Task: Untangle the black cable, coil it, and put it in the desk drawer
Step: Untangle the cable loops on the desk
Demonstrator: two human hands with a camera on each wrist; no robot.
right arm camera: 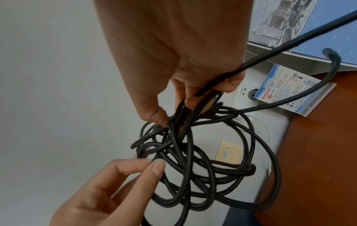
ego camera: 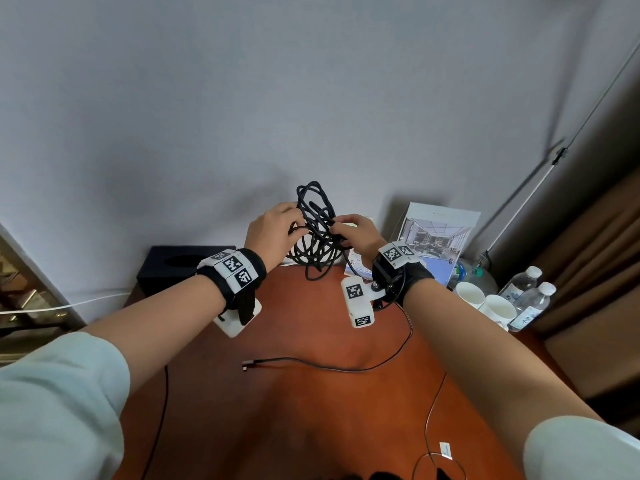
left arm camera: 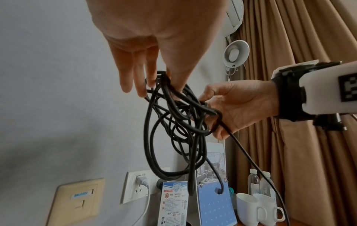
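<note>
The black cable [ego camera: 313,233] is a loose tangle of loops held in the air over the far edge of the brown desk [ego camera: 294,417]. My left hand [ego camera: 273,230] pinches a few strands between thumb and fingertip on the tangle's left side; the left wrist view shows the other fingers of this left hand [left arm camera: 164,64] fairly straight. My right hand [ego camera: 358,235] grips a bunch of strands on the right side, fingers curled round them [right arm camera: 193,85]. One strand [left arm camera: 251,162] runs down from the right hand toward the desk. A plug end [ego camera: 247,365] lies on the desk. No drawer is in view.
A black tissue box [ego camera: 180,268] stands at the back left. At the back right are a picture stand [ego camera: 436,233], white mugs [ego camera: 485,303] and water bottles [ego camera: 530,299]. Wall sockets [left arm camera: 139,183] sit behind the desk. A brown curtain [ego camera: 588,254] hangs at the right.
</note>
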